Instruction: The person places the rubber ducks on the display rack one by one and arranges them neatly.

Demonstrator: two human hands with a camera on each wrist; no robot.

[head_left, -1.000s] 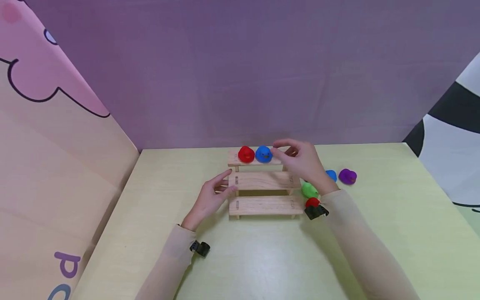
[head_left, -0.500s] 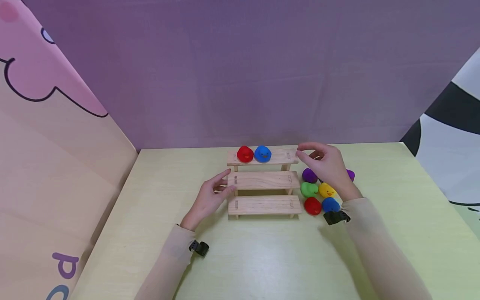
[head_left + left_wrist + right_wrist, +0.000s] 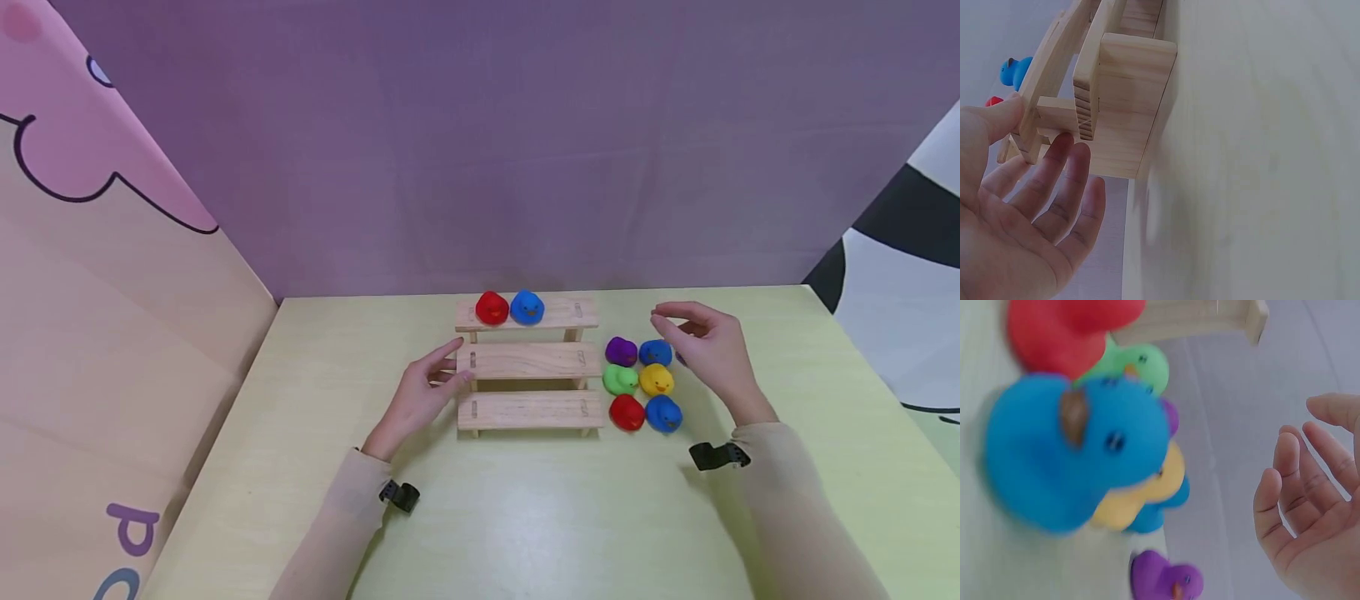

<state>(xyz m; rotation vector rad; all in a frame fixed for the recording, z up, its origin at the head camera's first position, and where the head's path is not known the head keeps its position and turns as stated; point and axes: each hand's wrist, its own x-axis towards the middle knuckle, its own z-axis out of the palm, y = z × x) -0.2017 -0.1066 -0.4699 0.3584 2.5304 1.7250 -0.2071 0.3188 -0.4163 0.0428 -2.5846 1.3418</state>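
Note:
A three-tier wooden stand (image 3: 528,362) stands on the table. My left hand (image 3: 418,400) holds the left end of its middle step, thumb at the front edge and index finger at the back edge; the other fingers (image 3: 1091,209) hang loosely below. On the top step sit a red rubber duck (image 3: 492,308) and a blue rubber duck (image 3: 527,308), side by side. My right hand (image 3: 711,348) holds nothing, its fingers loosely bent in the air right of the ducks on the table. A purple rubber duck (image 3: 1163,577) is mostly hidden by it in the head view.
Right of the stand, rubber ducks sit in two columns: purple (image 3: 621,351), green (image 3: 620,380) and red (image 3: 627,412), then blue (image 3: 656,352), yellow (image 3: 656,380) and blue (image 3: 663,414). A purple backdrop (image 3: 480,150) rises behind the table.
My right hand has let go of the blue duck on the top step and moved right, over the ducks on the table. My left hand has stayed at the stand.

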